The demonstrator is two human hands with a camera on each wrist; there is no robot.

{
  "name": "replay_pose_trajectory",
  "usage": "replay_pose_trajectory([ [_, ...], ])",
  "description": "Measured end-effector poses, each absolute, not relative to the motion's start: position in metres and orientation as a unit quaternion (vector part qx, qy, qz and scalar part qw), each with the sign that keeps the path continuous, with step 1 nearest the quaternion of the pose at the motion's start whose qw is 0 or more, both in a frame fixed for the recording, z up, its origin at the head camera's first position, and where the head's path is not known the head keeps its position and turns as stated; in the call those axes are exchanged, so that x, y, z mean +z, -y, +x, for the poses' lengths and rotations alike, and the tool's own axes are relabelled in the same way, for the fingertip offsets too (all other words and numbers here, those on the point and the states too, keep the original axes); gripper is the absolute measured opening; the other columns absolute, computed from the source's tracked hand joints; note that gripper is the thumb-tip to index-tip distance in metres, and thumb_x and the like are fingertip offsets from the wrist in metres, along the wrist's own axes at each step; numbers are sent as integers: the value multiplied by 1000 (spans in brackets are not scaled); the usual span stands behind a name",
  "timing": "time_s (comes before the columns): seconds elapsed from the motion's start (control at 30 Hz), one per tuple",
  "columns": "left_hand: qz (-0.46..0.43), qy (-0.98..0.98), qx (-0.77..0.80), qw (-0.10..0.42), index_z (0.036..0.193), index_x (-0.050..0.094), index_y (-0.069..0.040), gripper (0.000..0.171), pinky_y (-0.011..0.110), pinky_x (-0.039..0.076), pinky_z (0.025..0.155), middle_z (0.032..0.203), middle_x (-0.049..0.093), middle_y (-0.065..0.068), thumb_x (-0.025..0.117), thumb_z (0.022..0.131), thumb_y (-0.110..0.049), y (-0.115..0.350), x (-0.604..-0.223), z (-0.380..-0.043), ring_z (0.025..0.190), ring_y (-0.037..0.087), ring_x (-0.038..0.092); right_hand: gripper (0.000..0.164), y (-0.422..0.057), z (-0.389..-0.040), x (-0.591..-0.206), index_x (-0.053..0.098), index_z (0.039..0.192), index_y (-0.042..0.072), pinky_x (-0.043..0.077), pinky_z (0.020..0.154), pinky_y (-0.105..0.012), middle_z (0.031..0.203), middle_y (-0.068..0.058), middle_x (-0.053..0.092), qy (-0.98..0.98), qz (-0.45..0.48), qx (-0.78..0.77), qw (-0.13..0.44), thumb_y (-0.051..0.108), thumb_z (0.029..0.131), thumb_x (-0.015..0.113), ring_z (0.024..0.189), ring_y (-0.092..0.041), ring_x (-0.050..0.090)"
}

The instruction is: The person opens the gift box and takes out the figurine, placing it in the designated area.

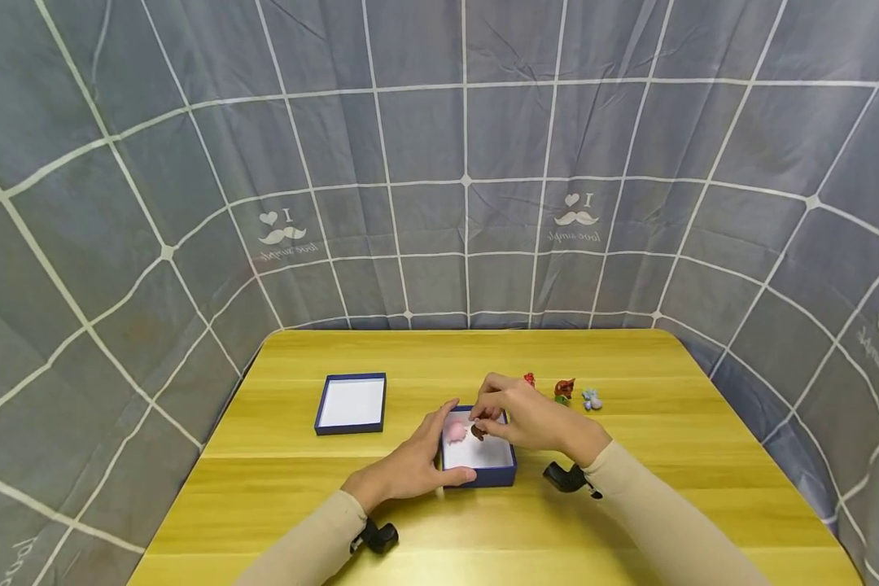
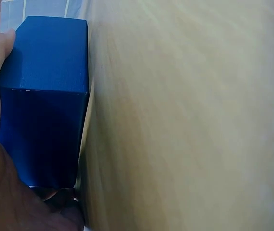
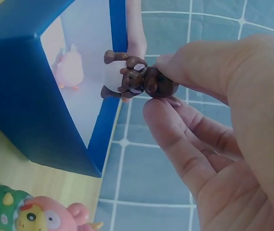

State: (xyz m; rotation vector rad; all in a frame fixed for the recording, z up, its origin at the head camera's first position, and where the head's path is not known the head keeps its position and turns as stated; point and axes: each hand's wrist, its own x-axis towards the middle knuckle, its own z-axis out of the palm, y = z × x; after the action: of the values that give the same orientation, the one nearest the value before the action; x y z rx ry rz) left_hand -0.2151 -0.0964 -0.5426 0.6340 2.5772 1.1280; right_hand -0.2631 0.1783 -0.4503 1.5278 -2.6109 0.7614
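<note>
A dark blue box with a white inside stands on the table, its opening facing up. My left hand grips its left side, the thumb along the front wall and the fingers toward the far corner. In the left wrist view, the blue wall lies against that hand. Between thumb and fingertips my right hand pinches a small brown animal figurine over the box, limbs toward the opening. Inside the box is a round pink figurine, left of the brown one.
A shallow blue-rimmed lid lies to the left, white inside up. Right of the box are several small figurines, including a red-brown one and a pale blue and lilac one. A grey checked curtain hangs behind the table.
</note>
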Motion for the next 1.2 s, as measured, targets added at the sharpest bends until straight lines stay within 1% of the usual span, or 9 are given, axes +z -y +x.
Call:
replay_pose_trajectory([
  [0.13, 219, -885, 390, 128, 190, 3, -32, 124, 65, 47, 134, 191, 28, 15, 78, 102, -77, 97, -544, -215, 168, 37, 49, 6, -181, -261, -449, 89, 112, 12, 69, 83, -30, 115, -3, 71, 837, 489, 247, 20, 11, 110, 83, 94, -4, 70],
  [0.27, 218, -886, 390, 126, 190, 2, -32, 124, 64, 47, 134, 192, 27, 15, 78, 102, -77, 97, -545, -216, 168, 38, 49, 6, -184, -259, -445, 89, 112, 12, 65, 80, -22, 114, -2, 71, 838, 486, 249, 30, 11, 109, 84, 93, -4, 70],
  [0.43, 216, -885, 390, 130, 190, 2, -32, 124, 65, 47, 133, 191, 28, 15, 78, 102, -76, 98, -544, -216, 167, 37, 50, 6, -187, -258, -443, 89, 110, 15, 63, 80, -19, 114, 0, 70, 840, 483, 244, 36, 12, 110, 84, 92, -1, 70],
  [0.53, 216, -885, 392, 132, 190, 2, -33, 124, 65, 47, 133, 191, 28, 15, 78, 102, -76, 98, -544, -216, 168, 37, 50, 7, -188, -259, -443, 89, 108, 16, 63, 79, -20, 113, 1, 70, 838, 485, 245, 40, 12, 110, 84, 91, 0, 71],
  [0.73, 214, -886, 392, 126, 189, 3, -36, 122, 64, 47, 133, 190, 31, 14, 79, 102, -76, 97, -544, -216, 167, 35, 49, 8, -191, -260, -445, 90, 108, 14, 70, 79, -32, 113, -1, 71, 830, 493, 256, 43, 9, 109, 84, 91, -3, 76],
  [0.83, 213, -887, 389, 127, 189, 2, -39, 122, 64, 48, 133, 190, 31, 14, 79, 102, -76, 97, -545, -215, 167, 36, 50, 9, -193, -258, -447, 90, 107, 16, 70, 79, -34, 113, -1, 71, 832, 491, 256, 46, 9, 109, 84, 91, -4, 75],
  [0.97, 212, -889, 386, 128, 189, 2, -39, 122, 65, 48, 133, 190, 30, 15, 79, 102, -76, 98, -546, -214, 167, 37, 50, 9, -196, -255, -448, 90, 107, 16, 70, 81, -34, 114, -1, 74, 837, 483, 253, 49, 10, 109, 84, 94, -6, 74],
  [1.2, 215, -890, 382, 124, 190, 3, -34, 124, 66, 49, 131, 192, 28, 14, 78, 102, -77, 99, -546, -215, 167, 39, 51, 7, -201, -255, -445, 89, 110, 12, 71, 77, -35, 114, -4, 78, 831, 486, 263, 61, 7, 109, 83, 90, -6, 76],
])
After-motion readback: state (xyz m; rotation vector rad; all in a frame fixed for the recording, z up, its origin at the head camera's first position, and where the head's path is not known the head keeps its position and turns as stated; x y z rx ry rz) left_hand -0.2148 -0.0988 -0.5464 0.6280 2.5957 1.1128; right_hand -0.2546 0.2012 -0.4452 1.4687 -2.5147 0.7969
